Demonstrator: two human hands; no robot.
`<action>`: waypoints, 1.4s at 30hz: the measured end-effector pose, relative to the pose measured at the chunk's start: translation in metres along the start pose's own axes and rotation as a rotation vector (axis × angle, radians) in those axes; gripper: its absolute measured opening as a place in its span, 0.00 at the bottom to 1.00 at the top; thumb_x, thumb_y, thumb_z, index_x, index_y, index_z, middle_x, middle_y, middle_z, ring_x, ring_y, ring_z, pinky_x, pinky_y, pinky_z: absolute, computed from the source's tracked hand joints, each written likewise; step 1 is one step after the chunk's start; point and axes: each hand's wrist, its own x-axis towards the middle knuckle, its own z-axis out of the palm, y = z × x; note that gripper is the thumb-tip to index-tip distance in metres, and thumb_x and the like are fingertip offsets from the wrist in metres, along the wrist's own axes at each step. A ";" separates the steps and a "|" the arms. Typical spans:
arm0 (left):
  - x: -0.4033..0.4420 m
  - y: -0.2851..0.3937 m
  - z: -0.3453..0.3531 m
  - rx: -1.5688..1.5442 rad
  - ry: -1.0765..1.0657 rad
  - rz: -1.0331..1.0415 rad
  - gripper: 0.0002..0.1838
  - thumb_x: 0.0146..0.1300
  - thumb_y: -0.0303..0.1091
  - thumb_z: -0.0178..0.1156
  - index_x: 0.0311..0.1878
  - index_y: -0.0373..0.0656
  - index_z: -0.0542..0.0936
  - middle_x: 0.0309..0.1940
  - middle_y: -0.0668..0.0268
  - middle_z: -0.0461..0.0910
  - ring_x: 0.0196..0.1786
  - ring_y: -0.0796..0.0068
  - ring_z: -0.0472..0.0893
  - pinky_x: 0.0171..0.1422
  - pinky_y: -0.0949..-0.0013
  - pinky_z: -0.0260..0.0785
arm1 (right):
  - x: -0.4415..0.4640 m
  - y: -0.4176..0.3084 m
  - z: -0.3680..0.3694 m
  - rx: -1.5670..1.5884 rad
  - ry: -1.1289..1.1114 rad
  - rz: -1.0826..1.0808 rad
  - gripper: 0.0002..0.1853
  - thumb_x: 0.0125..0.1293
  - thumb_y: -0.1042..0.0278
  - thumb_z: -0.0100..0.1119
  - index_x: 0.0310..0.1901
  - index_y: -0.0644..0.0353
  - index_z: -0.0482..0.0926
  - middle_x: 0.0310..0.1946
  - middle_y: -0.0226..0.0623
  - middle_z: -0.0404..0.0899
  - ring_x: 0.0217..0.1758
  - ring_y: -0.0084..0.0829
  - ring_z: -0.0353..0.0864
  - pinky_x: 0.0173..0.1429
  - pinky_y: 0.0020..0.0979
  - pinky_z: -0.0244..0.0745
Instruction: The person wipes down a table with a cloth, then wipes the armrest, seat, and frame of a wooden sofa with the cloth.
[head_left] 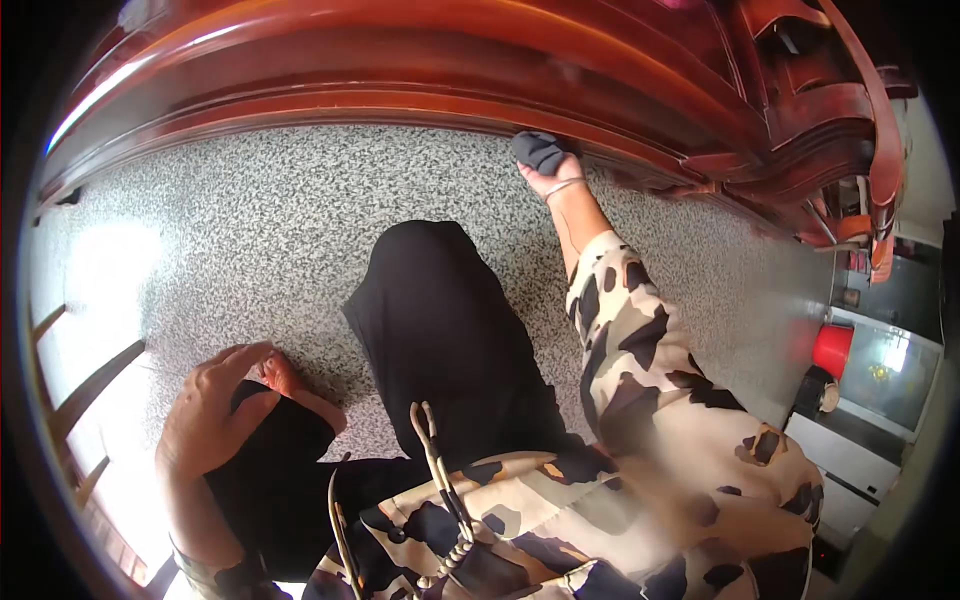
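A dark grey cloth (540, 152), bunched up, is in my right hand (549, 180), which reaches forward at the end of an outstretched arm. The cloth is against or very close to the lower edge of the reddish-brown wooden furniture (420, 75); exact contact is hard to tell. A bracelet circles that wrist. On the left, my left hand (212, 415) lies over my black-trousered knee (275, 440), fingers stretched out and holding nothing. Part of a bare foot (285, 378) shows just beyond that hand.
Speckled grey floor (270, 220) spreads between my legs and the furniture. A carved wooden armrest (850, 120) stands at the upper right. Farther right are a red object (832, 350) and a white cabinet (850, 465). Bright light glares at the left, beside wooden slats (95, 385).
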 end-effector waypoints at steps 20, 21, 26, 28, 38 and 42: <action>0.023 -0.010 0.000 0.029 0.023 -0.183 0.24 0.56 0.40 0.59 0.54 0.38 0.73 0.46 0.50 0.78 0.49 0.54 0.78 0.53 0.61 0.69 | 0.051 0.101 0.089 -0.370 0.714 -0.654 0.03 0.59 0.72 0.53 0.32 0.61 0.74 0.27 0.37 0.77 0.24 0.30 0.77 0.31 0.36 0.78; 0.028 -0.016 0.004 0.008 0.024 -0.173 0.24 0.57 0.42 0.59 0.54 0.38 0.73 0.46 0.49 0.77 0.50 0.54 0.77 0.53 0.61 0.69 | 0.082 0.108 0.070 -0.474 0.709 -0.482 0.09 0.62 0.67 0.44 0.38 0.57 0.75 0.35 0.36 0.78 0.36 0.33 0.76 0.45 0.40 0.70; 0.066 -0.036 0.029 -0.505 0.260 -0.176 0.31 0.61 0.53 0.54 0.59 0.38 0.69 0.48 0.50 0.77 0.52 0.58 0.77 0.57 0.62 0.68 | 0.142 0.249 0.125 -0.774 0.367 0.050 0.12 0.64 0.66 0.38 0.40 0.58 0.73 0.36 0.43 0.76 0.45 0.39 0.75 0.50 0.46 0.73; 0.086 -0.028 0.033 -1.338 0.390 -0.365 0.37 0.61 0.59 0.51 0.63 0.38 0.64 0.48 0.53 0.76 0.52 0.60 0.76 0.57 0.59 0.68 | 0.157 0.280 0.111 -0.744 0.164 -0.008 0.10 0.61 0.66 0.46 0.40 0.60 0.73 0.33 0.37 0.78 0.34 0.38 0.79 0.44 0.38 0.77; 0.146 -0.013 0.060 -2.014 0.444 -0.364 0.12 0.65 0.34 0.44 0.44 0.38 0.74 0.34 0.61 0.80 0.36 0.66 0.81 0.46 0.61 0.74 | 0.072 0.280 0.343 -2.481 -1.004 -1.143 0.07 0.60 0.73 0.52 0.37 0.64 0.78 0.32 0.45 0.78 0.34 0.43 0.78 0.39 0.34 0.73; 0.208 -0.008 0.066 -1.976 0.335 -0.402 0.13 0.58 0.25 0.49 0.47 0.37 0.71 0.40 0.60 0.78 0.40 0.64 0.80 0.46 0.57 0.74 | 0.128 0.226 0.357 -2.835 -0.982 -1.132 0.26 0.61 0.55 0.55 0.56 0.64 0.69 0.52 0.50 0.69 0.54 0.48 0.69 0.57 0.40 0.66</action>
